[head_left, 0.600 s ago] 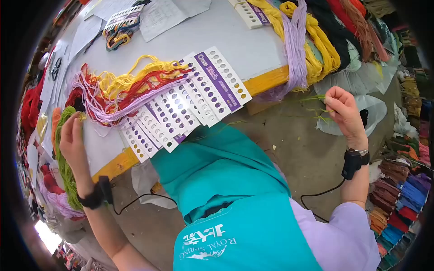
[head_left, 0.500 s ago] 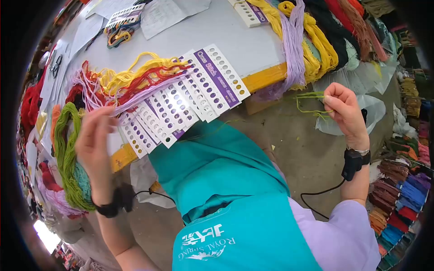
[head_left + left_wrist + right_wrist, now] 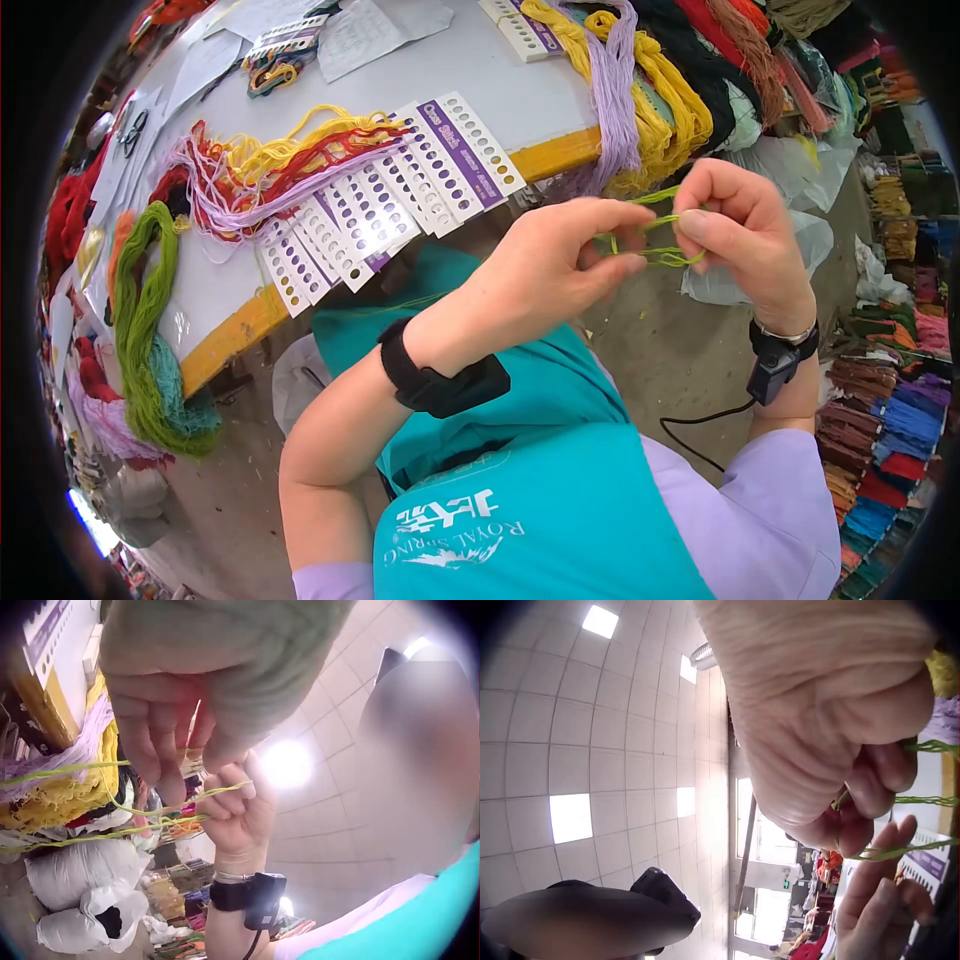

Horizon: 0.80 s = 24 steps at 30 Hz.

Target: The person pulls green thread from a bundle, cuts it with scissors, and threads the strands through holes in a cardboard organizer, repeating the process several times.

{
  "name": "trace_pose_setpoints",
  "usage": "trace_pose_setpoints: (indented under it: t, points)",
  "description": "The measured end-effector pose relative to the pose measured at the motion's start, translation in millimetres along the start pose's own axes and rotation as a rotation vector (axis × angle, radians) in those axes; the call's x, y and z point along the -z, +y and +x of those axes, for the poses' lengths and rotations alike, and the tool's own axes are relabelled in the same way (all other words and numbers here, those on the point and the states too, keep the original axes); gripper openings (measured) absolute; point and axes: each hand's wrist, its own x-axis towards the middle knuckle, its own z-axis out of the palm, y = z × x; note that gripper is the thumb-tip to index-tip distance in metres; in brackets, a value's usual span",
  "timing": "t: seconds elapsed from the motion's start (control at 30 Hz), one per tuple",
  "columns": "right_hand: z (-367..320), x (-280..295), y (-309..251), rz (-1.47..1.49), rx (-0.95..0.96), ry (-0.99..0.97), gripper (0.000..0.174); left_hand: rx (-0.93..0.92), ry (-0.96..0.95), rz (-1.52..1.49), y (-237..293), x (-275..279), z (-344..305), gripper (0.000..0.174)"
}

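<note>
The right hand [image 3: 745,235] pinches several thin green embroidery threads [image 3: 672,258] in front of the body, right of the table. Their looped strands stretch leftward from its fingertips, and in the right wrist view the strands [image 3: 930,800] come out between curled fingers. Close beside it is the left hand [image 3: 540,260], its thumb and fingers apart around the strands in the head view. From the left wrist, a gap shows between that thumb and the fingers, with yellow-green strands [image 3: 67,771] running past. More green strands hang over the teal apron [image 3: 530,480].
Overlapping punched thread cards [image 3: 465,150] lie at the table edge, with red, yellow and lilac threads [image 3: 290,175] across them. A green skein [image 3: 145,330] hangs at the left. Yellow skeins [image 3: 680,100] and a lilac skein [image 3: 612,90] drape over the right edge. Scissors [image 3: 135,130] lie far left.
The left hand has left the green skein at the table's left and swung across to the right hand's threads. The right hand has moved slightly left, still pinching them.
</note>
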Motion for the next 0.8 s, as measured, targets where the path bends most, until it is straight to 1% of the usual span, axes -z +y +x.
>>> trace_pose_setpoints:
  t: [0.07,0.1,0.13,0.17,0.2,0.3,0.33,0.37,0.43,0.47,0.57,0.67,0.77,0.8]
  points:
    - [4,-3,1,-0.021,0.054,0.001,0.014,0.124,-0.019,0.049,11,10,-12,0.019]
    - [6,-1,0,-0.023,0.101,0.039,0.016,0.185,-0.027,0.073,17,20,-19,0.017]
    - [10,3,-3,-0.027,0.149,0.076,0.017,0.175,0.020,0.126,22,31,-31,0.015]
    - [14,7,-4,-0.029,0.196,0.112,0.019,0.183,0.074,0.076,26,41,-47,0.015]
    - [18,12,0,-0.036,0.280,0.166,0.021,0.156,0.111,0.086,33,54,-64,0.015]
    - [24,32,-7,0.007,0.357,0.259,0.021,0.257,0.377,0.143,53,87,-126,0.016]
    - [24,39,-10,0.029,0.379,0.284,0.023,0.252,0.508,0.064,52,96,-150,0.013]
    - [25,45,-13,0.093,0.413,0.267,0.024,0.287,0.658,0.083,54,104,-170,0.012]
    - [28,59,-19,0.220,0.477,0.234,0.026,0.297,0.727,0.106,58,125,-212,0.013]
    - [29,68,-23,0.271,0.473,0.203,0.027,0.306,0.768,0.118,58,135,-232,0.013]
    - [33,82,-37,0.329,0.506,0.069,0.025,0.298,0.865,0.132,57,151,-281,0.014]
    - [34,89,-56,0.354,0.556,0.042,0.023,0.310,0.948,0.107,60,163,-326,0.016]
    - [32,102,-76,0.404,0.585,-0.019,0.021,0.273,1.130,0.114,59,168,-366,0.018]
    - [31,109,-81,0.425,0.592,-0.039,0.020,0.246,1.148,0.113,58,171,-379,0.019]
